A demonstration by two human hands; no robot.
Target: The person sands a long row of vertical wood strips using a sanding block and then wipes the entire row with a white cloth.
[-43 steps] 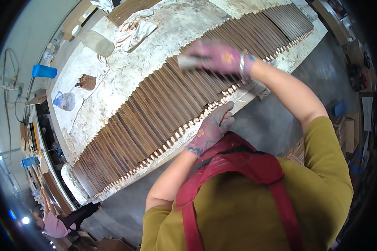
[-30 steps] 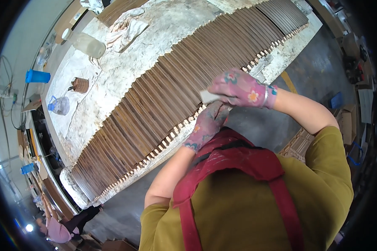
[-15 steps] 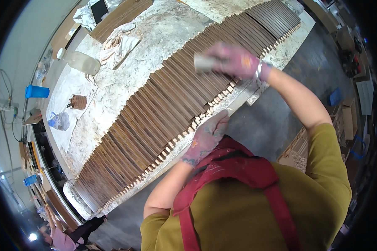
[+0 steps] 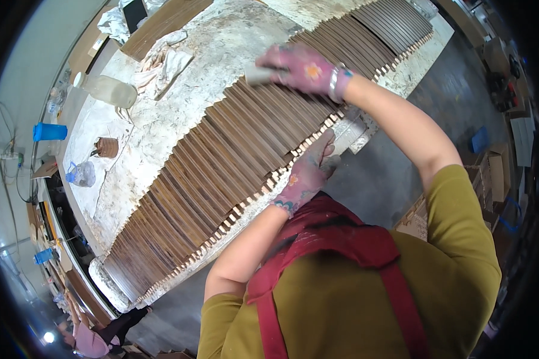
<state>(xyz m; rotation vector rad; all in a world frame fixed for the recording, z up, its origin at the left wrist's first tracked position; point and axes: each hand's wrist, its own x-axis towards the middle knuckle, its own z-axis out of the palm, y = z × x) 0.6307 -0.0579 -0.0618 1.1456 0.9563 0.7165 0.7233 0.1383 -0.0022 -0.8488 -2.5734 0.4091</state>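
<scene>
At the bottom of the frame, an olive shirt (image 4: 341, 311) and a red apron (image 4: 347, 242) are filling the foreground. Just beyond, near the centre, the gloved left hand (image 4: 306, 172) is resting beside the pale near ends of the brown strips (image 4: 215, 164), its thumb and fingers standing apart. The strips are lying side by side in a long band, running from lower left to upper right across the whitish table (image 4: 239, 39). Above centre, the gloved right hand (image 4: 305, 70) is clamping its fingers on a pale block (image 4: 258, 75) at the band's far edge; blur is hiding whether the block is touching the strips. Farther off, at upper left, a crumpled cloth (image 4: 164, 63), a cloudy bottle (image 4: 111, 90), a brown container (image 4: 106, 147) and a clear jug (image 4: 84, 175) are occupying the table, while a cardboard box (image 4: 82, 58) is showing a label-like patch too small for reading. At lower left, a co-worker (image 4: 90, 343) is wearing pink.
</scene>
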